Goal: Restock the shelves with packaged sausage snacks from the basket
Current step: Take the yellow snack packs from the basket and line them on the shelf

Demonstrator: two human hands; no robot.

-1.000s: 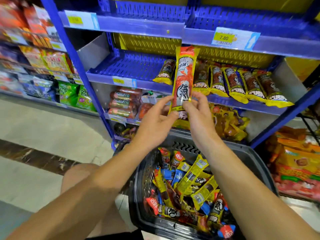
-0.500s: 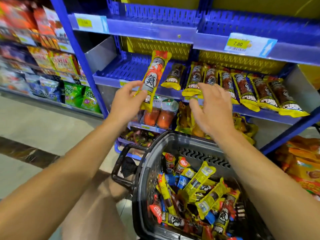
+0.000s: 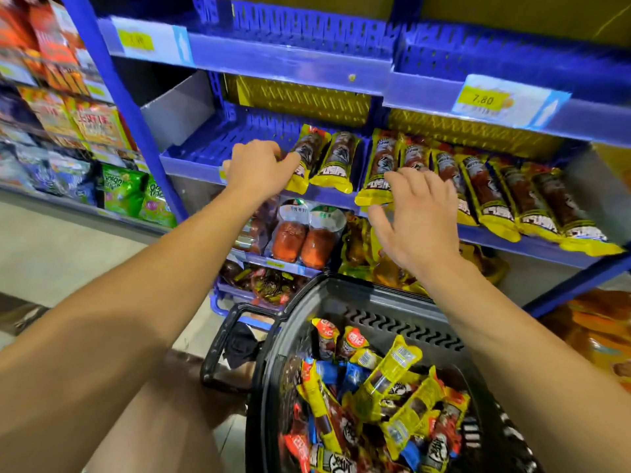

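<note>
My left hand [image 3: 259,167] grips the leftmost sausage pack [image 3: 305,155] on the blue shelf [image 3: 191,165]; my right hand [image 3: 415,213] hovers open above the basket [image 3: 392,303]

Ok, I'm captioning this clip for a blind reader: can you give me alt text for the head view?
A person's left hand holds a yellow sausage pack at the left end of a row on a blue shelf, while the right hand hovers open in front of the row. Below, a dark basket holds many more snack packs.
</note>
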